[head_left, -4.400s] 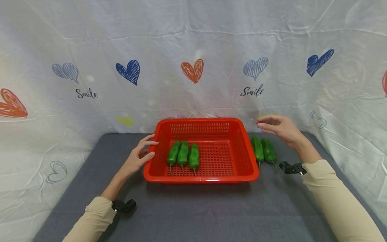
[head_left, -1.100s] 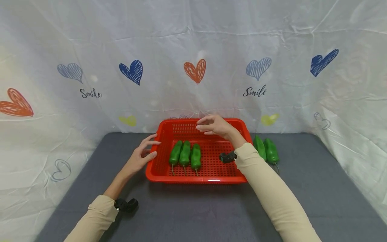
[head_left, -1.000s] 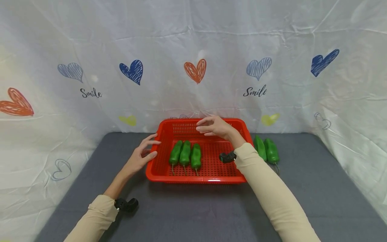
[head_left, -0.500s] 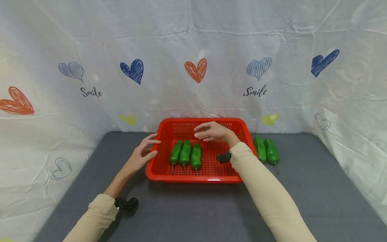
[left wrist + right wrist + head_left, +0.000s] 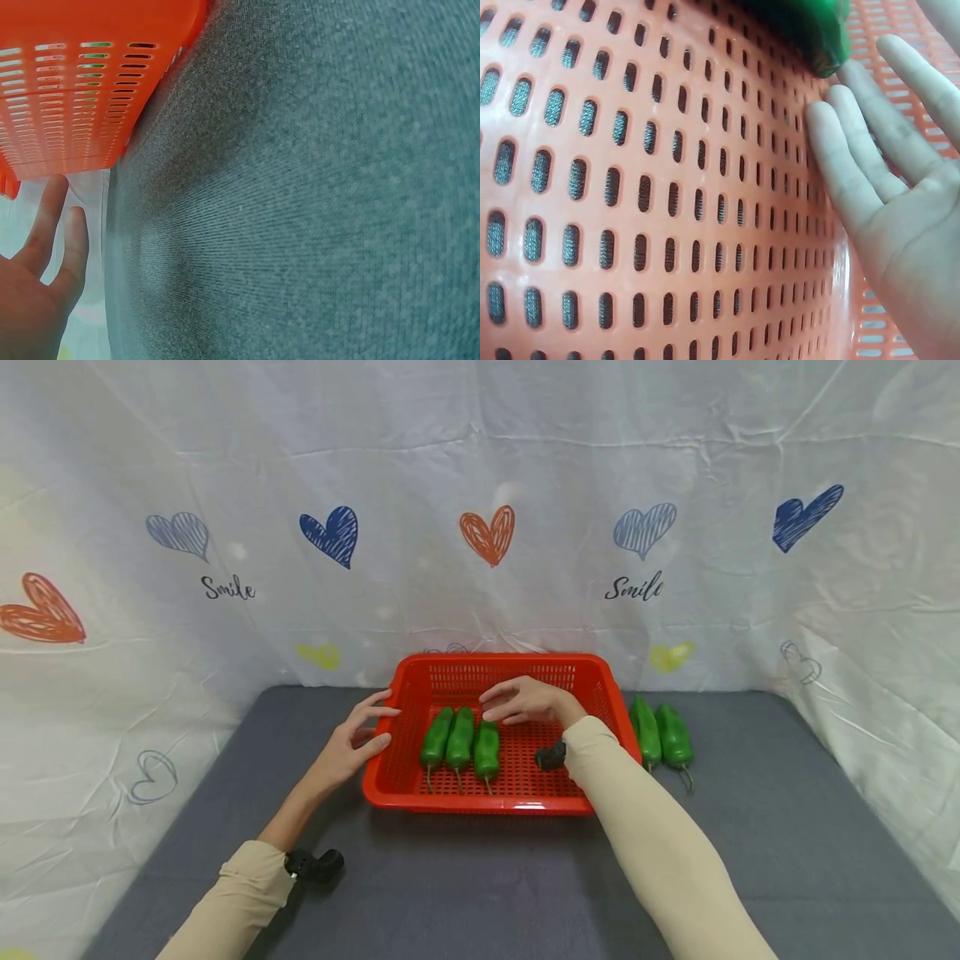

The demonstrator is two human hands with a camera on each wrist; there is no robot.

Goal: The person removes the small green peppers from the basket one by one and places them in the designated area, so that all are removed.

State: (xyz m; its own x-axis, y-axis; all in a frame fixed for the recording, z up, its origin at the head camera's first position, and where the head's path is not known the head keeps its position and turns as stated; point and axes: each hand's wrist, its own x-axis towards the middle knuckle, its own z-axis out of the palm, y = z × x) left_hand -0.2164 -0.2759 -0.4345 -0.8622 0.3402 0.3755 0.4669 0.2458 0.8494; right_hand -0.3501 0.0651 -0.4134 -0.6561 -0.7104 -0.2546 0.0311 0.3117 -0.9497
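Three green peppers lie side by side in the left half of a red plastic basket (image 5: pixel 495 804): a left one (image 5: pixel 437 739), a middle one (image 5: pixel 460 739) and a right one (image 5: pixel 487 756). My right hand (image 5: pixel 527 700) reaches down inside the basket, its fingertips at the far end of the right pepper. The right wrist view has that hand (image 5: pixel 907 232) with straight fingers close to the tip of a pepper (image 5: pixel 817 34), holding nothing. Straight fingers of my left hand (image 5: pixel 345 747) rest at the basket's left rim; the left wrist view also shows this hand (image 5: pixel 37 292) by the basket wall (image 5: pixel 75 67).
Two more green peppers, a nearer one (image 5: pixel 646 735) and an outer one (image 5: pixel 674 737), lie on the dark grey tabletop (image 5: pixel 480 893) right of the basket. A white curtain (image 5: pixel 405 468) printed with hearts hangs behind the table.
From above the peppers on the table, my right hand has gone left over the basket, then down towards the right pepper inside. My left hand stays at the rim. The peppers lie as before.
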